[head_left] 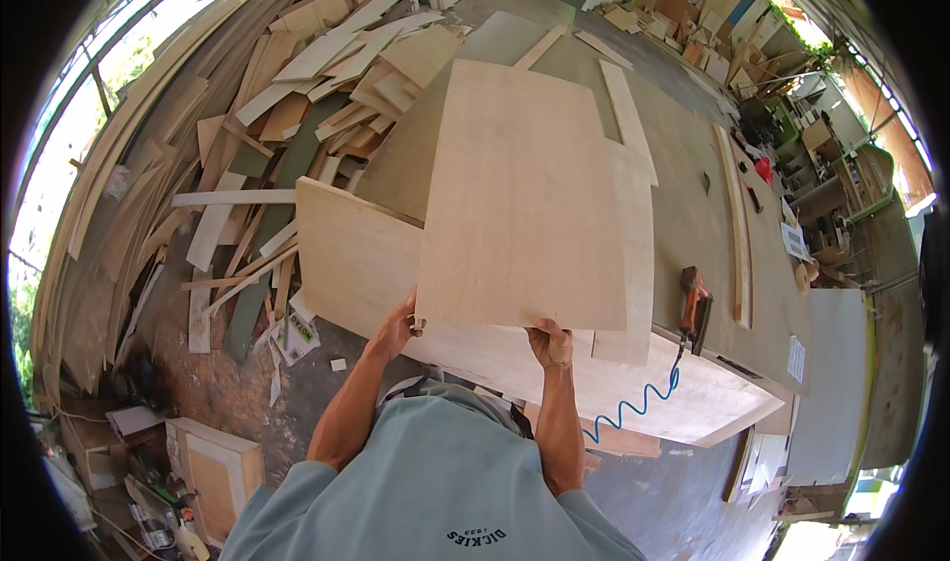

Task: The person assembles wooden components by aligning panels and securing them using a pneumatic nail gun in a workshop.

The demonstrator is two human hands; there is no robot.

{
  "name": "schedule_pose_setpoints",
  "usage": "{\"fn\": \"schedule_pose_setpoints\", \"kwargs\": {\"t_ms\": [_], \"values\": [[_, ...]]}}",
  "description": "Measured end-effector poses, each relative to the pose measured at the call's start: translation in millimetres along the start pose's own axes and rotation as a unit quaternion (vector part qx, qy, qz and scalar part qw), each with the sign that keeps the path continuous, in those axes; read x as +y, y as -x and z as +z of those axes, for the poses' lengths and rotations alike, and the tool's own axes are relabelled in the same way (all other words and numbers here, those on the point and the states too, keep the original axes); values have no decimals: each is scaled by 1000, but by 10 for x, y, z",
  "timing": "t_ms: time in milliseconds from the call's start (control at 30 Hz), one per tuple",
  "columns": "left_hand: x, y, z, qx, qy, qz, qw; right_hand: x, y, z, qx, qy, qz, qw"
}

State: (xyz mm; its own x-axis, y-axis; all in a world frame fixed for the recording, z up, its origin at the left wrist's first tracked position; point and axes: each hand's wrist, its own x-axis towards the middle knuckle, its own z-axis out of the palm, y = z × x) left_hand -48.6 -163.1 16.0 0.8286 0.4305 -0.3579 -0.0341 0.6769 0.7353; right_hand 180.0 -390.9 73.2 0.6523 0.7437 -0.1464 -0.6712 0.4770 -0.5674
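A large pale plywood panel is in both my hands, its near edge toward me and its far end over the worktable. My left hand closes on the panel's near left corner. Along the same near edge, further right, my right hand grips it with the thumb on top; the fingers beneath are partly hidden. Beneath and left of the panel, another plywood board shows. A narrower pale board lies under the panel's right side.
An orange and black nail gun with a coiled blue air hose rests near the worktable's front edge. A long wooden strip lies beyond it. Scrap boards are heaped at the left. A wooden box stands at lower left.
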Motion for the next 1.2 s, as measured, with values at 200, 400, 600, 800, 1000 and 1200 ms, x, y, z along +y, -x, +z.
{"fn": "schedule_pose_setpoints", "kwargs": {"t_ms": [200,400,600,800,1000,1200], "values": [[9,11,-21,14,-19,-6,1000,1,10,98,17,18,-4,1000],[229,412,300,141,-323,326,877,-49,28,72,28,36,-6,999],[454,680,644,155,-442,432,771,-58,23,47,19,60,-8,998],[361,634,655,167,-490,456,724,-64,10,22,21,65,-12,998],[308,585,609,161,-462,471,734,-70,21,116,37,54,-6,998],[329,598,685,167,-400,434,789,-78,-13,43,33,45,1,998]]}}
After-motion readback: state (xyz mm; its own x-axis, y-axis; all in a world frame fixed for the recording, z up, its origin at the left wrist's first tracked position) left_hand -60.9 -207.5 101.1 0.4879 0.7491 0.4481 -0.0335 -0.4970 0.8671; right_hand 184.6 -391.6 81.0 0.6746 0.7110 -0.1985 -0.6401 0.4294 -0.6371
